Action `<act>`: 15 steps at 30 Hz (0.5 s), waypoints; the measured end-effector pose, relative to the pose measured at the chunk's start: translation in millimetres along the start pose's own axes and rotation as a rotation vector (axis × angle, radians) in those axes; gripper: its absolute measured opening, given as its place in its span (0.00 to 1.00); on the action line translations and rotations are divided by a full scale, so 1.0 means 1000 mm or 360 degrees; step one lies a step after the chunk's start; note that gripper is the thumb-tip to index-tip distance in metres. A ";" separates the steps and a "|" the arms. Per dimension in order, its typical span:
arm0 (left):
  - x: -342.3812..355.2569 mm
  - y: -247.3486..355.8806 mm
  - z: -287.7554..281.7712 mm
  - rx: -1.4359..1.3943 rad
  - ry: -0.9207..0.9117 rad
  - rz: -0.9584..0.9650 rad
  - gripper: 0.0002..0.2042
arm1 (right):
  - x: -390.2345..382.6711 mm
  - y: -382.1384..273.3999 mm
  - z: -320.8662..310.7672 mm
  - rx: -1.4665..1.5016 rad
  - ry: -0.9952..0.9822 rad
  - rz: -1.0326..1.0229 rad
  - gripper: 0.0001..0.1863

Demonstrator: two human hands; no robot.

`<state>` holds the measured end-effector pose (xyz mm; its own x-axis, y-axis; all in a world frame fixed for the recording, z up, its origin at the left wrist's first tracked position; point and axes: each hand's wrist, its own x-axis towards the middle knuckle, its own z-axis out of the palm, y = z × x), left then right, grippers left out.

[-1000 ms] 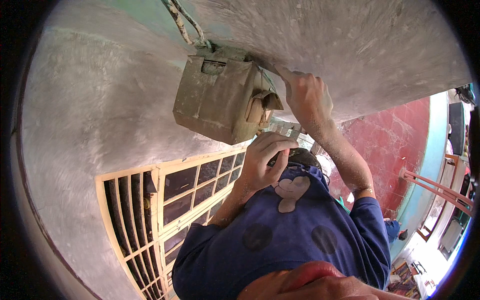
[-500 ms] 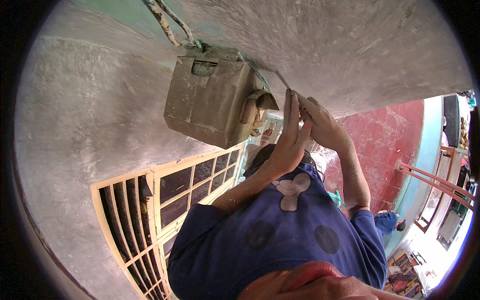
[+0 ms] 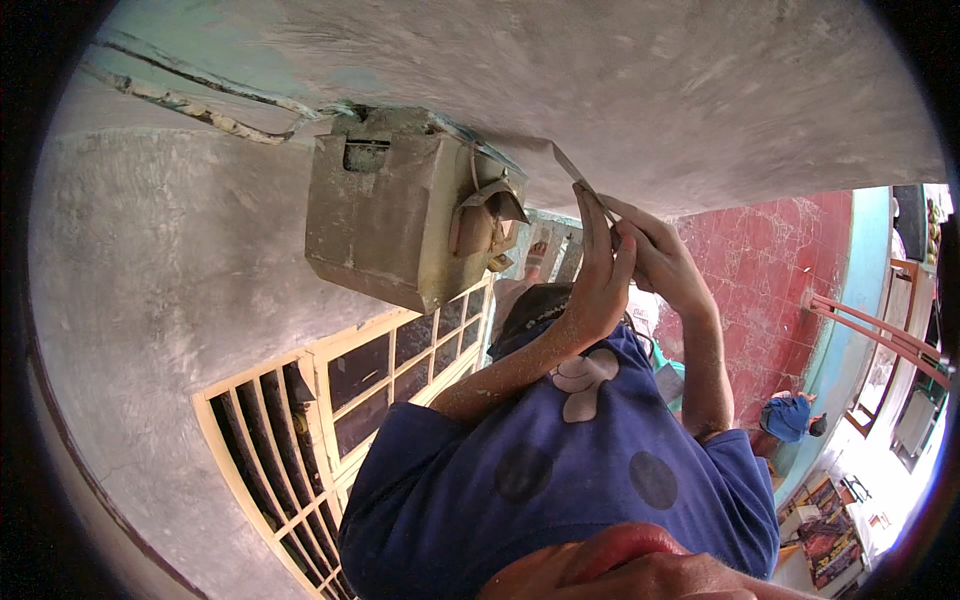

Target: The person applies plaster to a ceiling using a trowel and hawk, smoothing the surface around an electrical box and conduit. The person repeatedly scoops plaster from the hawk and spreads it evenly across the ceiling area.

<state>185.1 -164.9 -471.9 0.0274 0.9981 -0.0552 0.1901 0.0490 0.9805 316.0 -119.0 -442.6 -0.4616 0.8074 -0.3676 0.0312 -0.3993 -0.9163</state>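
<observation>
Against the grey plastered wall lies the thin flat blade of a trowel, seen almost edge-on. My right hand is closed round the trowel's back, where a handle is hidden by the fingers. Pressed along the blade with straight fingers is my left hand, its thumb standing apart near the right hand. Left of the blade, a boxy grey-brown casing juts from the wall, with a curled flap on its near side.
Old cables run along the wall to the casing. A cream window frame with louvres is at the left. Below spreads a cracked red tiled floor. A person in blue is far off at the right, near a pink rail.
Both hands and the trowel have shifted slightly right and down in the picture. The casing appears farther left, and the cables beside it now lie flatter across the view.
</observation>
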 end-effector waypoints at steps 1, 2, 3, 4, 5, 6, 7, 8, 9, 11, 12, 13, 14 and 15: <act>-0.001 0.002 0.002 -0.0014 0.0080 0.0001 0.39 | 0.013 0.016 0.003 -0.0076 0.0060 -0.0139 0.22; 0.000 0.014 0.001 -0.0020 0.0164 0.0010 0.39 | 0.021 0.014 0.006 -0.0118 0.0045 -0.0249 0.21; 0.003 0.023 -0.002 -0.0024 0.0228 0.0020 0.38 | 0.029 0.007 0.013 -0.0151 0.0047 -0.0359 0.21; 0.008 0.023 -0.007 -0.0072 0.0253 -0.0024 0.38 | 0.037 -0.001 0.020 -0.0186 0.0049 -0.0470 0.20; 0.016 0.018 -0.013 -0.0125 0.0300 -0.0068 0.38 | 0.041 -0.016 0.026 -0.0184 -0.0009 -0.0336 0.20; 0.019 0.017 -0.019 -0.0179 0.0347 -0.0109 0.39 | 0.048 -0.016 0.031 -0.0192 -0.0025 -0.0355 0.20; 0.018 0.019 -0.024 -0.0032 0.0382 -0.0106 0.36 | 0.056 -0.012 0.037 -0.0199 -0.0041 -0.0375 0.21; 0.018 0.025 -0.027 -0.0064 0.0399 -0.0118 0.36 | 0.062 -0.007 0.041 -0.0212 -0.0059 -0.0399 0.21; 0.018 0.033 -0.029 -0.0096 0.0415 -0.0129 0.36 | 0.063 -0.004 0.044 -0.0264 -0.0023 -0.0456 0.21; 0.019 0.036 -0.030 -0.0148 0.0469 -0.0118 0.35 | 0.058 -0.008 0.047 -0.0262 0.0001 -0.0437 0.21; 0.022 0.032 -0.026 -0.0168 0.0507 -0.0097 0.35 | 0.057 -0.011 0.050 -0.0258 0.0010 -0.0427 0.20; 0.025 0.028 -0.023 -0.0188 0.0543 -0.0075 0.34 | 0.057 -0.012 0.050 -0.0190 -0.0024 -0.0427 0.21; 0.023 0.027 -0.022 -0.0071 0.0546 -0.0037 0.34 | 0.057 -0.012 0.047 -0.0127 -0.0057 -0.0420 0.21; 0.022 0.027 -0.021 0.0049 0.0554 0.0007 0.34 | 0.057 -0.012 0.046 -0.0064 -0.0089 -0.0413 0.21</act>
<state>170.0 -140.7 -442.7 -0.3069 0.9515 0.0220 0.2203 0.0486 0.9742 249.1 -88.4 -445.1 -0.5070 0.8547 -0.1114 -0.0599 -0.1639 -0.9847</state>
